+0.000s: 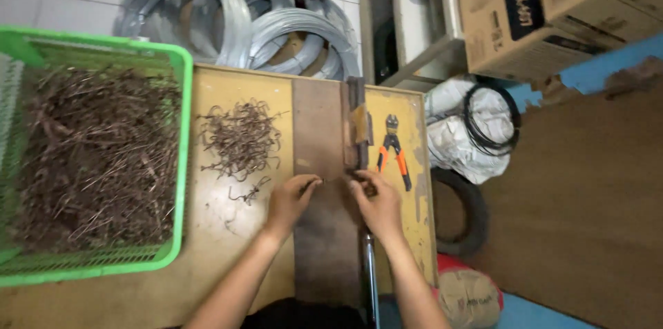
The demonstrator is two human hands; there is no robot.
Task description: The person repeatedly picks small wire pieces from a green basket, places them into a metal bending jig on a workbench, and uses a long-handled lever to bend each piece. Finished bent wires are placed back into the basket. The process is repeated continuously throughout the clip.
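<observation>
A yellow table [221, 281] carries a green basket [181, 163] full of rusty wire pieces, a dark metal plate [324, 246], a loose wire pile [240, 137] and orange-handled cutters [394, 149]. Over the plate, the left hand [290, 201] and right hand [376, 205] pinch the two ends of a short wire [334, 178], fingers closed on it.

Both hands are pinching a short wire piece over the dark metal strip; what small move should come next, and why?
Probably press the wire piece against the metal jig: the left hand and right hand hold its ends right at the jig's lower end.
</observation>
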